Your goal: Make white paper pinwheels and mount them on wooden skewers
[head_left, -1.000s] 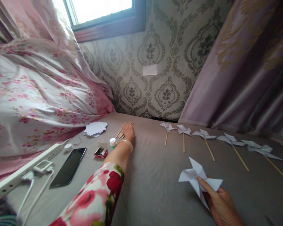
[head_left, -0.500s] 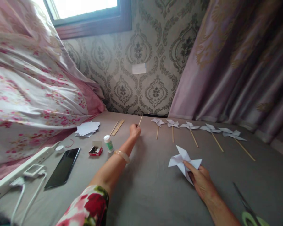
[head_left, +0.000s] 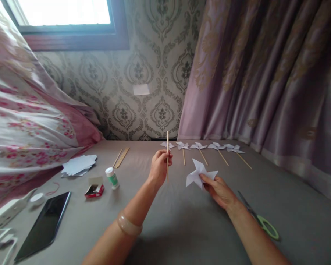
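Note:
My left hand (head_left: 159, 167) is closed round a thin wooden stick (head_left: 167, 145), holding it upright above the grey sheet. My right hand (head_left: 219, 190) pinches a folded white paper pinwheel (head_left: 199, 173) with no stick, just right of the left hand. Behind both hands, several finished pinwheels on sticks (head_left: 206, 147) lie in a row near the wall. A small bundle of spare sticks (head_left: 121, 157) lies further left.
Green-handled scissors (head_left: 260, 220) lie right of my right arm. On the left are a glue bottle (head_left: 111, 177), a small red box (head_left: 94, 188), a stack of white paper squares (head_left: 78, 165), a black phone (head_left: 45, 224) and a power strip (head_left: 2, 215). Floral bedding (head_left: 30, 125) rises at the left, a curtain (head_left: 264, 73) at the right.
My left hand drew back from the stick bundle with one stick and raised it upright. My right hand brought the pinwheel closer to it. The view swung right.

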A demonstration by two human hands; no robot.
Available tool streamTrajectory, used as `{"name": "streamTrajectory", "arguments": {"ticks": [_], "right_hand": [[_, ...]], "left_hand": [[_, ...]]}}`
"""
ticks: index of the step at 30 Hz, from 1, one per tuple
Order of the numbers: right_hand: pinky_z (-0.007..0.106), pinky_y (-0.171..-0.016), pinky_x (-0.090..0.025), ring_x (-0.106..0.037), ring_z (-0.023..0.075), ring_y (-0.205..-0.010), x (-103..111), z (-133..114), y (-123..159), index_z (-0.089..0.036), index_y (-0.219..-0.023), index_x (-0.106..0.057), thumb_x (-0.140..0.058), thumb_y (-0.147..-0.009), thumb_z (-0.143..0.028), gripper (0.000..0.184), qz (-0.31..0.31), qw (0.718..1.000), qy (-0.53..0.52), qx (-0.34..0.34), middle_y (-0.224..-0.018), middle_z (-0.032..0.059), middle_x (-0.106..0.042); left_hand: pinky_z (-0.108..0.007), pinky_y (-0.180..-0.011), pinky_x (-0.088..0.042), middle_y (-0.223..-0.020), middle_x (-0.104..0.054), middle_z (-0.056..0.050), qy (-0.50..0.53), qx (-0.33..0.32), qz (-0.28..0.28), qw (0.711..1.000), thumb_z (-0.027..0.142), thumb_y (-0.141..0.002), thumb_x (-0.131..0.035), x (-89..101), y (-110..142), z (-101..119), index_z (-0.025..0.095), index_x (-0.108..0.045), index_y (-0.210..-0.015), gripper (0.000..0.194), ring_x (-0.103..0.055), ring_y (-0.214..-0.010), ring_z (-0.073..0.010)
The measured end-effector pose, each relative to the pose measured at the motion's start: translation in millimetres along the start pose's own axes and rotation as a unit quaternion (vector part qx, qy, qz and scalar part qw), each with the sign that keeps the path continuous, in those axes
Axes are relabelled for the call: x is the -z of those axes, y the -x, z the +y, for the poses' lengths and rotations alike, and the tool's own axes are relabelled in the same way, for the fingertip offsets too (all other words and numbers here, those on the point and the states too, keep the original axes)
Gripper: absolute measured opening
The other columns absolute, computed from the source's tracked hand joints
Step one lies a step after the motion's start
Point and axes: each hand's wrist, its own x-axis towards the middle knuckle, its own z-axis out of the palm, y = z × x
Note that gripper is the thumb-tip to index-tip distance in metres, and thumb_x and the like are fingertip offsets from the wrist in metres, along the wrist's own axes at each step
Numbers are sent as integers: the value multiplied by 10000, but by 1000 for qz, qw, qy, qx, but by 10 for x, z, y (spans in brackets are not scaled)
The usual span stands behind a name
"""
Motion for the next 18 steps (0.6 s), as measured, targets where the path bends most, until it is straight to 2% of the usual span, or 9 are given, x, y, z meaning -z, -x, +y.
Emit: {"name": "streamTrajectory", "arguments": {"ticks": [4, 6, 9, 11, 14, 18], "right_hand": [[261, -687, -536, -676, 157, -671, -75, -386, -23, -153, -768, -744, -887, -557, -320, 304, -51, 997, 25, 44, -740, 38, -747], [262, -689, -538, -668, 148, -663, -141, -568, -54, -173, -765, -745, -890, -554, -320, 295, -59, 994, 19, 88, -739, 21, -744], [240, -650, -534, -648, 124, -641, -274, -754, -104, -206, -755, -742, -902, -530, -319, 299, -74, 986, -20, 151, -725, -11, -731], [220, -613, -521, -630, 107, -625, -376, -813, -132, -214, -734, -733, -910, -514, -317, 301, -93, 979, -45, 178, -715, -27, -716], [195, -575, -492, -586, 80, -594, -527, -836, -165, -212, -688, -707, -911, -509, -325, 294, -137, 969, -72, 194, -675, -50, -668], [199, -535, -440, -510, 73, -560, -656, -814, -195, -202, -631, -658, -890, -561, -323, 271, -200, 955, -90, 200, -612, -60, -568]], "left_hand": [[-205, -483, -265, -607, -570, 0, 27, 8, 1, 1000, 395, -683, -649, -101, -31, -11, 155, -555, -781, 276, -413, -482, -72], [-202, -467, -219, -580, -561, 15, 24, 17, 2, 1000, 473, -726, -635, -159, -22, -9, 152, -595, -915, 374, -365, -451, -68], [-203, -467, -187, -566, -534, 39, 18, 23, -21, 999, 490, -756, -640, -245, 35, 14, 160, -598, -1111, 486, -330, -444, -61], [-202, -479, -209, -593, -528, 41, 29, 22, -42, 998, 463, -747, -670, -291, 84, 42, 159, -613, -1131, 492, -351, -461, -54], [-204, -501, -262, -697, -551, 21, 47, 21, -64, 997, 418, -699, -735, -333, 148, 97, 142, -674, -1030, 435, -407, -501, -43], [-208, -523, -306, -731, -575, 2, 38, 26, -100, 994, 381, -701, -752, -346, 199, 151, 129, -714, -971, 371, -444, -540, -48]]}}
